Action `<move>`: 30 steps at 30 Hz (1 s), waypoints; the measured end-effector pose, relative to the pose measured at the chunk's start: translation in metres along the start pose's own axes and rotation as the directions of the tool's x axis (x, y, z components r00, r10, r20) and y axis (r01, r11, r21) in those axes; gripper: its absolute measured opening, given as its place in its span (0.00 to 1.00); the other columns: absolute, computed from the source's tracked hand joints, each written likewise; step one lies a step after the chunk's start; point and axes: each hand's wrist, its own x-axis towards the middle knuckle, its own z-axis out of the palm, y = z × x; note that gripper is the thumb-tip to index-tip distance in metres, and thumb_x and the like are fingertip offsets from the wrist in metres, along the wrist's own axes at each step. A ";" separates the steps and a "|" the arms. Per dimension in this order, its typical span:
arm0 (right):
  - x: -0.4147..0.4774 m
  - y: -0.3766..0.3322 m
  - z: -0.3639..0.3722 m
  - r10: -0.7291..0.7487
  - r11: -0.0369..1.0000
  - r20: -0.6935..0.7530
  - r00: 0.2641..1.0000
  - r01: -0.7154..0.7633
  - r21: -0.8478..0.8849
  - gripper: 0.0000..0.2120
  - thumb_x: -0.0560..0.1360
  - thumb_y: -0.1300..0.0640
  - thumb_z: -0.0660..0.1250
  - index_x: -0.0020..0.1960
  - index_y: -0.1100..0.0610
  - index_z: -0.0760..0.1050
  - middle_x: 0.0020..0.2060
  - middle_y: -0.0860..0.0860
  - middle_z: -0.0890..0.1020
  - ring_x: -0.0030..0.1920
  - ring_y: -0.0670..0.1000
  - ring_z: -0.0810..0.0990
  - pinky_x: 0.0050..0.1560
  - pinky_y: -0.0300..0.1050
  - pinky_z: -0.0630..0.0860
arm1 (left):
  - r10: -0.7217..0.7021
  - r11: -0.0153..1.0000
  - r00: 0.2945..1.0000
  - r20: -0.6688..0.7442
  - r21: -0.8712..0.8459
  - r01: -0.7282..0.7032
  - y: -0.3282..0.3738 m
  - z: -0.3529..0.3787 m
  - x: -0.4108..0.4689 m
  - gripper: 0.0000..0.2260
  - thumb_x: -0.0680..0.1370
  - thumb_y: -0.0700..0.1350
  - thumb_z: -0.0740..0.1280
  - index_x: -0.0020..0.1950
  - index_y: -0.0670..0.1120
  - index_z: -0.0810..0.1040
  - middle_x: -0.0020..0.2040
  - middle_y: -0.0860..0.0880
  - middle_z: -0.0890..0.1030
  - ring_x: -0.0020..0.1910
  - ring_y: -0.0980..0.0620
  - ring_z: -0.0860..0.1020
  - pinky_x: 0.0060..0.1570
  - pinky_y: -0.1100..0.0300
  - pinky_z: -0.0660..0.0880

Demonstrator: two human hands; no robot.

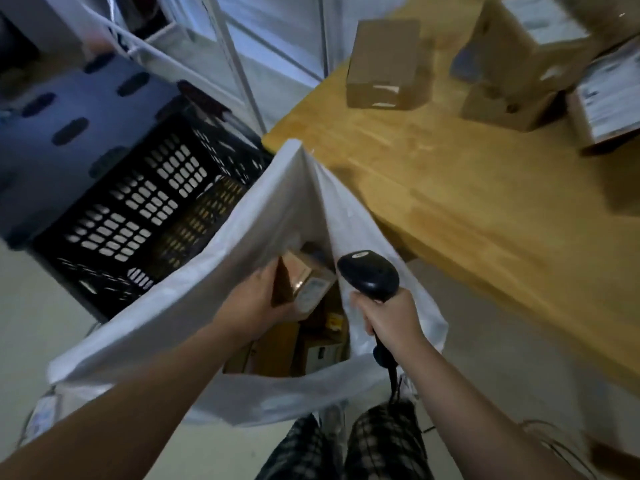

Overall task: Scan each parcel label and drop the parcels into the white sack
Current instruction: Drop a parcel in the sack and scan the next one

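Your left hand (pixel 256 303) grips the small brown cardboard parcel (pixel 306 282) over the floppy white sack (pixel 173 306); your right hand (pixel 389 322), at 3 o'clock, clasps the black handheld scanner (pixel 369 275). The sack's 12 o'clock fold (pixel 323 209) may snag the parcel.

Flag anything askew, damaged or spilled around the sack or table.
Nothing stands out. The left hand holds a parcel over the open white sack, the right hand grips the scanner, and the boxes on the table look intact.
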 end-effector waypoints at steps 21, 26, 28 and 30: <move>0.057 0.146 0.020 0.032 0.806 -0.087 0.996 -0.077 -0.587 0.13 0.72 0.48 0.69 0.36 0.49 0.66 0.31 0.49 0.76 0.36 0.54 0.78 0.36 0.44 0.69 | -0.107 0.932 0.909 0.402 0.359 -0.049 -0.074 0.241 0.118 0.19 0.80 0.56 0.61 0.65 0.45 0.69 0.61 0.43 0.72 0.59 0.44 0.72 0.55 0.51 0.73; 0.040 0.132 0.007 -0.031 0.843 -0.146 0.989 -0.053 -0.535 0.13 0.72 0.52 0.71 0.35 0.51 0.68 0.28 0.49 0.75 0.35 0.55 0.77 0.35 0.42 0.68 | 0.066 0.891 0.984 0.165 0.434 -0.132 -0.059 0.191 0.108 0.11 0.82 0.49 0.58 0.56 0.43 0.73 0.56 0.43 0.74 0.55 0.44 0.73 0.47 0.53 0.71; 0.030 0.116 -0.001 -0.057 0.860 -0.171 0.984 -0.039 -0.508 0.11 0.72 0.53 0.72 0.38 0.54 0.71 0.28 0.48 0.74 0.35 0.54 0.77 0.34 0.42 0.67 | 0.085 0.909 0.994 0.074 0.403 -0.108 -0.047 0.164 0.102 0.11 0.81 0.48 0.59 0.55 0.41 0.74 0.56 0.42 0.75 0.55 0.43 0.73 0.48 0.52 0.72; 0.022 0.095 -0.012 -0.091 0.874 -0.213 0.973 -0.025 -0.485 0.10 0.72 0.53 0.72 0.39 0.54 0.72 0.28 0.48 0.74 0.36 0.54 0.77 0.34 0.42 0.66 | 0.118 0.919 0.993 0.012 0.377 -0.114 -0.026 0.132 0.093 0.12 0.81 0.48 0.59 0.58 0.41 0.74 0.57 0.43 0.75 0.56 0.43 0.74 0.49 0.52 0.72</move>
